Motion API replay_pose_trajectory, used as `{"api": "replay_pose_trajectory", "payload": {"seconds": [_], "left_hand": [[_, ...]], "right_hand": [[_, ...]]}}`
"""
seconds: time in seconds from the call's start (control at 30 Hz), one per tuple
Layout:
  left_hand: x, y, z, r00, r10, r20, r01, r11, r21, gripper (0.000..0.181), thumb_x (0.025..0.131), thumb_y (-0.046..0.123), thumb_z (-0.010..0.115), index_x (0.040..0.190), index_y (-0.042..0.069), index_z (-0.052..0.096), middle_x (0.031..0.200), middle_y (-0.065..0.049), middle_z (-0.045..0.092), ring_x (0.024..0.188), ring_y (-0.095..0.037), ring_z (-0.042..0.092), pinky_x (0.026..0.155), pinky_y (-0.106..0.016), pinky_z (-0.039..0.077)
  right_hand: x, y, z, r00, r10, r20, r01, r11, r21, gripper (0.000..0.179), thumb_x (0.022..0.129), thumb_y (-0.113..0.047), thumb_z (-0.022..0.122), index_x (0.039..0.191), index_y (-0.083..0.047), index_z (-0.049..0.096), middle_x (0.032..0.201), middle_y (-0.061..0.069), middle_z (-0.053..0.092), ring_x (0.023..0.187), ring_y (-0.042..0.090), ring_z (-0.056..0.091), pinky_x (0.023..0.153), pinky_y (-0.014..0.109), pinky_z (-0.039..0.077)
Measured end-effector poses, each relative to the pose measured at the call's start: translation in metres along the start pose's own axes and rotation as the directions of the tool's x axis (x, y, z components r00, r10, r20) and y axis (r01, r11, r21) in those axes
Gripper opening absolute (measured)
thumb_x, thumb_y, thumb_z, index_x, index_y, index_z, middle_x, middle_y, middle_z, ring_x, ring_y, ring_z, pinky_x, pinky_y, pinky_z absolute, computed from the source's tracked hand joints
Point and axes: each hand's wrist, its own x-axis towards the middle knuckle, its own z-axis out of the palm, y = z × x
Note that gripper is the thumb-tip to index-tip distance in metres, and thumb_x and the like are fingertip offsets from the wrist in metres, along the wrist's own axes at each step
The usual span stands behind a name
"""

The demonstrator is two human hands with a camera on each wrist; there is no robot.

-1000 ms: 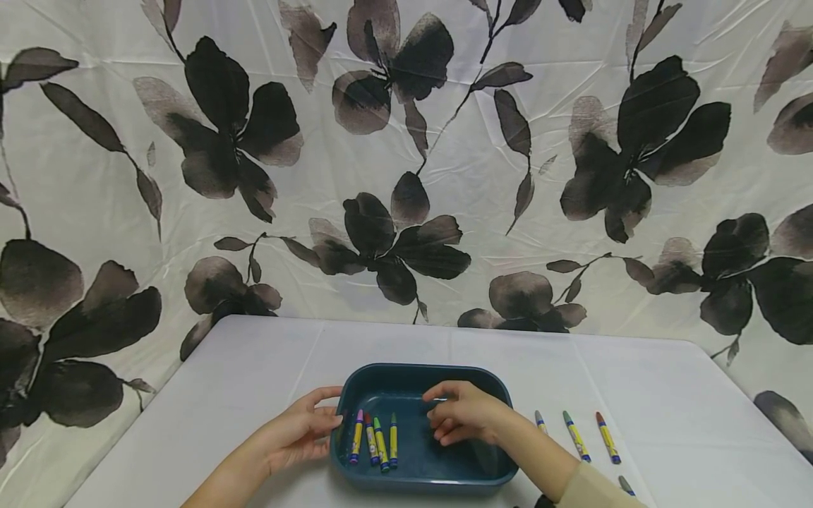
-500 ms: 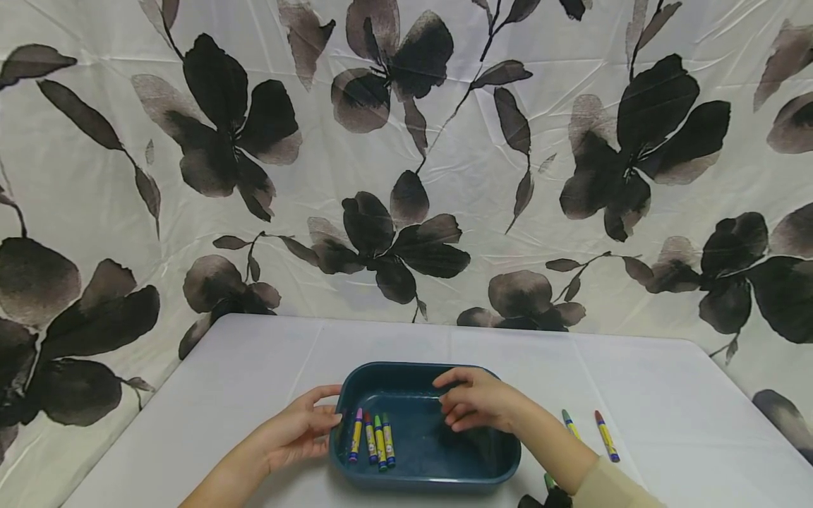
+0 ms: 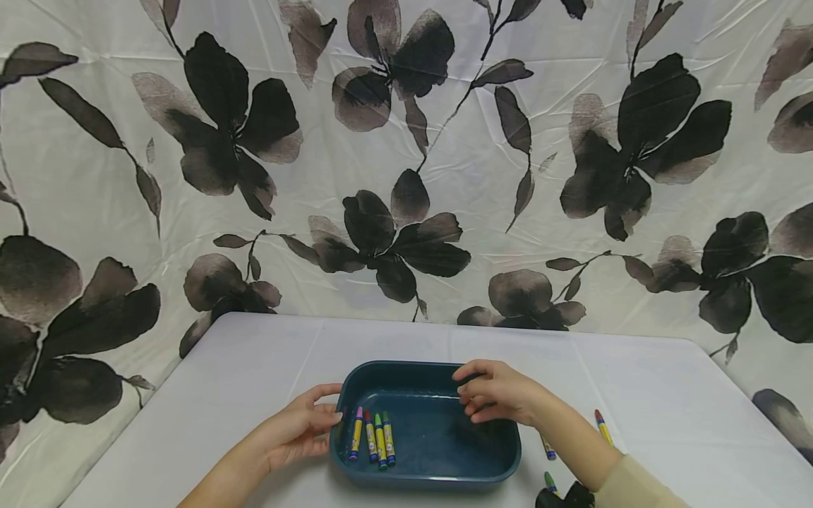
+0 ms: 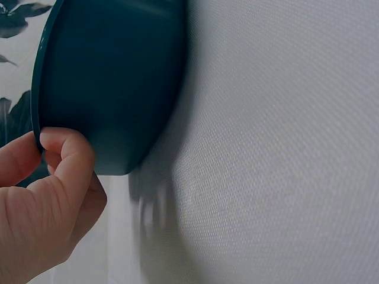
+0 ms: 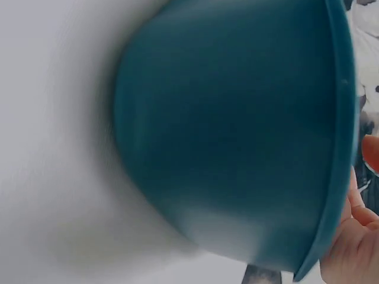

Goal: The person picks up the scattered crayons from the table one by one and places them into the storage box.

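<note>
A dark teal rectangular tub [image 3: 438,441] stands on the white table in the head view. Several crayons with yellow and blue wrappers, among them a pink crayon [image 3: 356,434], lie side by side at its left end. My left hand [image 3: 301,430] pinches the tub's left rim between thumb and fingers, and the left wrist view shows this hold on the tub wall [image 4: 112,83]. Over the tub's right end hovers my right hand [image 3: 498,391], fingers loosely bent, with nothing visible in them. In the right wrist view the tub's outer wall [image 5: 231,130] hides part of that hand.
To the right of the tub lie a red-brown crayon [image 3: 602,425], a green-tipped crayon [image 3: 550,482] and another crayon [image 3: 548,449], partly covered by my right forearm. A black shape [image 3: 562,497] shows at the bottom edge. Behind the table hangs a floral cloth [image 3: 406,141].
My right hand has drawn back rightward across the tub. The dark green crayon inside has shifted left against the other crayons. My left hand keeps its place on the rim.
</note>
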Motion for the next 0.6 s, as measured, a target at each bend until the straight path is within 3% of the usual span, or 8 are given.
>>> {"api": "replay_pose_trajectory", "payload": {"seconds": [0.6], "left_hand": [[0.0, 0.0, 0.0, 1.0, -0.004, -0.005, 0.004, 1.0, 0.002, 0.064, 0.091, -0.004, 0.048, 0.144, 0.004, 0.013, 0.115, -0.014, 0.047, 0.093, -0.017, 0.052, 0.074, -0.028, 0.05]], "right_hand": [[-0.02, -0.008, -0.027, 1.0, -0.019, -0.018, 0.019, 0.999, -0.043, 0.046, 0.082, -0.01, 0.065, 0.121, 0.006, 0.047, 0.079, 0.007, 0.059, 0.069, 0.016, 0.059, 0.064, 0.03, 0.054]]}}
